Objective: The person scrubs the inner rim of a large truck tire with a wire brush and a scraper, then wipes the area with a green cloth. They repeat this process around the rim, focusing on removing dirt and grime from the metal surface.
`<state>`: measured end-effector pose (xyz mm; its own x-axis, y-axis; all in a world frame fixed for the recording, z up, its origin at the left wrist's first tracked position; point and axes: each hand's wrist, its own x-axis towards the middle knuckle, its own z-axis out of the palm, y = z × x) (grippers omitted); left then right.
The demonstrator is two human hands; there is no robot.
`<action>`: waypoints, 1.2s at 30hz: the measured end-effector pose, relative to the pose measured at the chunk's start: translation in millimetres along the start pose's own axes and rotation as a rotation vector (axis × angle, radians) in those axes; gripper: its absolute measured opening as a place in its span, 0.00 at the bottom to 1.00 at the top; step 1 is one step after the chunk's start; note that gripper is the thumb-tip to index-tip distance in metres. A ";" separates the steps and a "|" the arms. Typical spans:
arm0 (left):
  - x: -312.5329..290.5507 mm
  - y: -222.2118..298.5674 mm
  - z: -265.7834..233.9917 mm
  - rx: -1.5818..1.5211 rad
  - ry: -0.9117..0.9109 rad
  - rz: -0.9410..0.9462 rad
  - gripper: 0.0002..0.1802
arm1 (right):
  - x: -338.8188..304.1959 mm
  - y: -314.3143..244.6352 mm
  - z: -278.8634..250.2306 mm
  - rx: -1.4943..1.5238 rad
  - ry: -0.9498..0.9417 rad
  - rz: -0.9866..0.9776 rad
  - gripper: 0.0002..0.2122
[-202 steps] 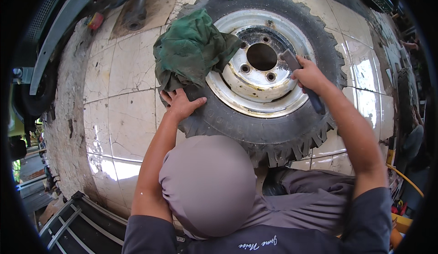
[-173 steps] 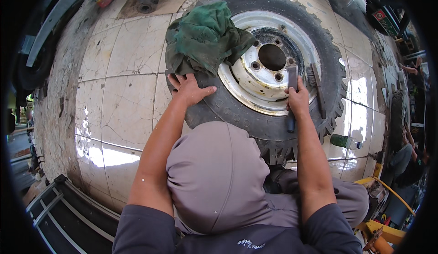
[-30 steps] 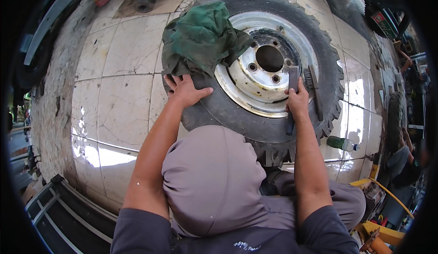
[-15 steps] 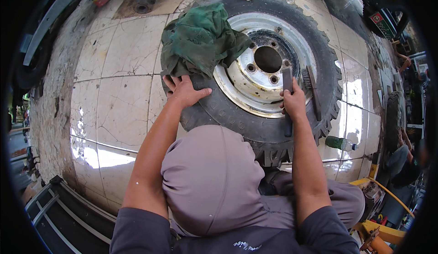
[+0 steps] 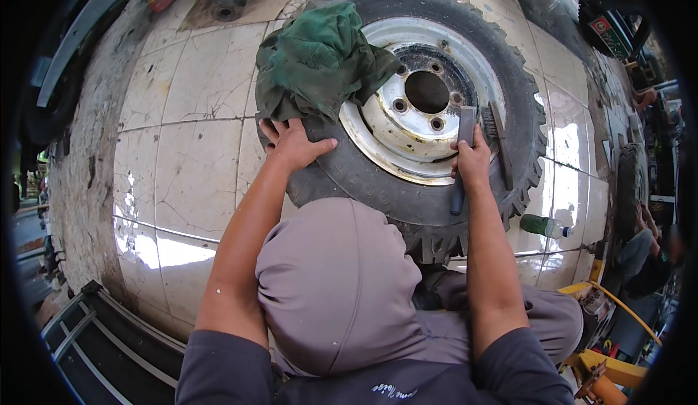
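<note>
A large black tyre [image 5: 429,205] with chunky tread lies flat on the floor, mounted on a worn, rust-marked silver wheel rim [image 5: 407,143]. My left hand [image 5: 292,145] rests on the near left sidewall, fingers spread, just below a crumpled green cloth [image 5: 320,56] that drapes over tyre and rim. In my right hand [image 5: 472,159] is a scraper [image 5: 466,123] with a flat grey blade and dark handle, held over the rim's near right side. Right beside it, a wire brush [image 5: 500,147] lies across the rim edge and tyre.
A green-tinted plastic bottle [image 5: 545,226] lies on the tiled floor [image 5: 196,165] right of the tyre. A black rack with metal rails [image 5: 109,339] stands at lower left, yellow equipment [image 5: 611,365] at lower right. Another person [image 5: 643,252] is at the far right edge beside another tyre [image 5: 629,187].
My right hand has shifted slightly right, and the scraper's angle has changed, its blade end now leaning further right. My left hand stays in place on the tyre.
</note>
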<state>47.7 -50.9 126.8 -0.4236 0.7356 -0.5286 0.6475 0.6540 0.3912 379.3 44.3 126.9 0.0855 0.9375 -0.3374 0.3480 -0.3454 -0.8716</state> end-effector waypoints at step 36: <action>-0.1 2.7 -1.5 -0.001 -0.010 -0.012 0.75 | 6.4 7.6 2.0 0.053 -0.052 0.001 0.32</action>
<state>48.5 -49.0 129.0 -0.4248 0.7260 -0.5408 0.6420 0.6628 0.3853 380.6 47.6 117.5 0.0364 0.9340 -0.3555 0.2982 -0.3497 -0.8881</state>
